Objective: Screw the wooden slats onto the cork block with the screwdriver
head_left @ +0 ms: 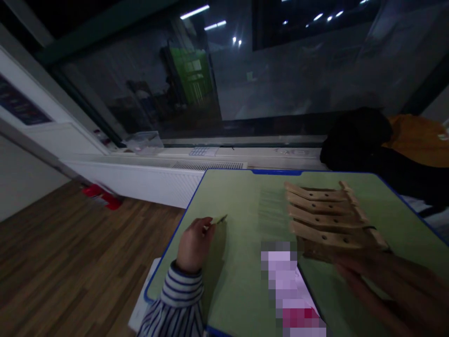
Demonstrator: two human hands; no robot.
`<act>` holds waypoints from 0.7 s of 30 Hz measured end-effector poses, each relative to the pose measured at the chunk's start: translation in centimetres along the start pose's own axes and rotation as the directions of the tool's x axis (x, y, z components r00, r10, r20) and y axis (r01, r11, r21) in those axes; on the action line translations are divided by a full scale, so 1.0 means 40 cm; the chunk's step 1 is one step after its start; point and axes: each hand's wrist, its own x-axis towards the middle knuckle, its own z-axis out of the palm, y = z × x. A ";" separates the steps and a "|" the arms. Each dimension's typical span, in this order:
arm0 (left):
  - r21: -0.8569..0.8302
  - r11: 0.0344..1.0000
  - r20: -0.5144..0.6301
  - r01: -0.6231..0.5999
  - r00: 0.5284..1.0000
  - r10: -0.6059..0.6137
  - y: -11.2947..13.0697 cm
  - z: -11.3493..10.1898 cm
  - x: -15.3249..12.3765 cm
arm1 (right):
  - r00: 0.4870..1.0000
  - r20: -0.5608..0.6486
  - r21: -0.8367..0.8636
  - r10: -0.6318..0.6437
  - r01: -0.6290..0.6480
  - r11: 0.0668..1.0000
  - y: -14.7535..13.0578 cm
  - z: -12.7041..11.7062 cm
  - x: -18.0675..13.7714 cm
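Note:
My left hand (193, 244), in a striped sleeve, rests near the left edge of the green table (238, 271). Its fingers are closed in a pinch on a thin dark stick (219, 220) that points right. My right hand (365, 281) is smeared by motion at the lower right, close to the near end of a wooden rack (329, 217) made of several drilled slats. I cannot tell whether that hand touches or grips the rack. Several thin rods (271, 208) lie just left of the rack.
A pink blurred patch (287, 290) sits on the table's near part. A dark bag and orange cloth (386, 140) lie at the far right by the window sill (210, 159). Wooden floor (70, 252) lies to the left, with a red object (101, 195).

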 end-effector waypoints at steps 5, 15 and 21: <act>0.136 0.991 0.157 -0.015 0.988 -0.006 0.000 0.035 0.031 | 0.985 0.054 0.049 -0.164 0.161 0.986 -0.058 0.013 0.057; 0.067 0.997 0.196 0.040 0.979 -0.052 -0.017 0.058 0.046 | 0.989 0.120 0.067 -0.088 0.080 0.995 -0.091 0.016 0.086; -0.190 0.971 0.144 0.143 0.983 -0.117 -0.021 0.046 0.043 | 0.993 0.109 0.119 -0.044 0.031 0.992 -0.104 0.034 0.089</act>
